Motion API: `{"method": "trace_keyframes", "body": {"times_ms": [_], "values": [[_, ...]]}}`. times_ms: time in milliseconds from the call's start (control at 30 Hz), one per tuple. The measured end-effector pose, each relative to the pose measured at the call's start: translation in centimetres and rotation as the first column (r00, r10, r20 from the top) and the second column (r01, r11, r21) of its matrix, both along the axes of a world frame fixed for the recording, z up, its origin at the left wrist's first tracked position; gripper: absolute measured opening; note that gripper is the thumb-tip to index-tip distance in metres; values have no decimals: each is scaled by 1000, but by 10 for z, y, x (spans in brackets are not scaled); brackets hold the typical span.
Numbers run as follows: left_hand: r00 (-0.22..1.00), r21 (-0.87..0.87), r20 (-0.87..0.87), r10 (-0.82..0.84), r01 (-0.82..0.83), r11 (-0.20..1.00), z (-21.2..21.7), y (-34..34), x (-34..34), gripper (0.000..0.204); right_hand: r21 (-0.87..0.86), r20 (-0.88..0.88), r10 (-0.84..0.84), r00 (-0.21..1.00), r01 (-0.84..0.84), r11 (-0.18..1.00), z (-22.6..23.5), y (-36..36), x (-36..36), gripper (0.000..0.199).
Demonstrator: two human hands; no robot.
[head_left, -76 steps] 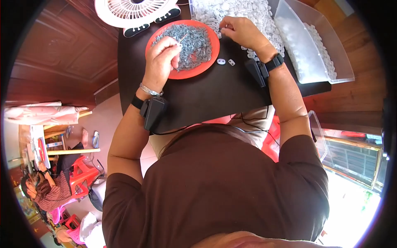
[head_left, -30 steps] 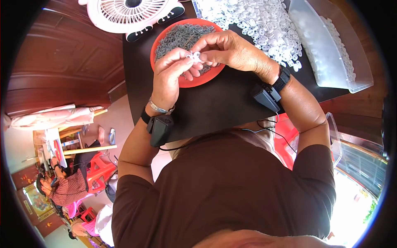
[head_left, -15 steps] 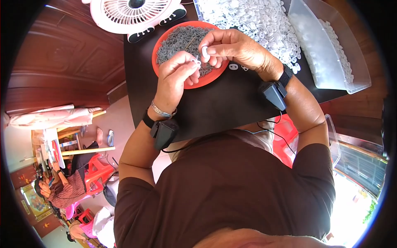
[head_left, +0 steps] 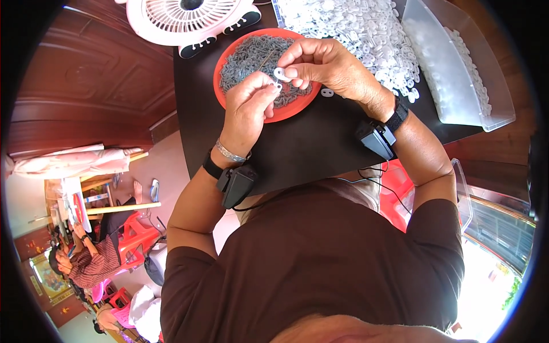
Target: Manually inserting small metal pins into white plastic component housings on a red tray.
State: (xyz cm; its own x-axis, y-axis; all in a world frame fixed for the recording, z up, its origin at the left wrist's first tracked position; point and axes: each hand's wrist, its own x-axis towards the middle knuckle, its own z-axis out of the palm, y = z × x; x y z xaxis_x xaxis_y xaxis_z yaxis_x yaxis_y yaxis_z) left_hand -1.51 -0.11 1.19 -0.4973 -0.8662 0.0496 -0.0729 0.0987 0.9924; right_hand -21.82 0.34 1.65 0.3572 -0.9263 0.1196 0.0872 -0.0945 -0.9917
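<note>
My right hand (head_left: 329,66) pinches a small white plastic piece (head_left: 280,74) over the red plate (head_left: 229,63), which holds a heap of small grey metal parts (head_left: 251,57). My left hand (head_left: 249,108) meets it fingertip to fingertip, its fingers closed on something small and grey against the white piece. One loose white piece (head_left: 327,92) lies on the black table (head_left: 309,143) just beside the plate. Both wrists wear black bands with small black devices.
A pile of white plastic pieces (head_left: 354,28) lies behind my right hand. A clear plastic bin (head_left: 457,63) with more white pieces stands at the right. A pink-white fan (head_left: 183,20) stands at the back. Another person sits at the lower left.
My hands left the plate and the white pile, came together and now hold the white piece between them over the plate. They have sunk slightly toward the plate's near edge.
</note>
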Motion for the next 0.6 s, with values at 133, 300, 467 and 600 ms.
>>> {"method": "trace_keyframes", "body": {"times_ms": [133,300,467,600], "values": [[1000,-19,22,-6,6,1000,1,0,1,16,-81,-87,-12,996,5,997,1,3,4,14],[999,-45,51,-4,6,999,2,0,0,15,-83,-43,-84,995,81,993,-2,2,3,13],[998,-74,62,-11,15,997,2,1,0,15,-115,-105,-101,989,89,989,-3,2,4,13],[998,-62,62,1,3,998,2,1,0,14,-127,-89,-101,991,89,988,-3,2,4,14]]}}
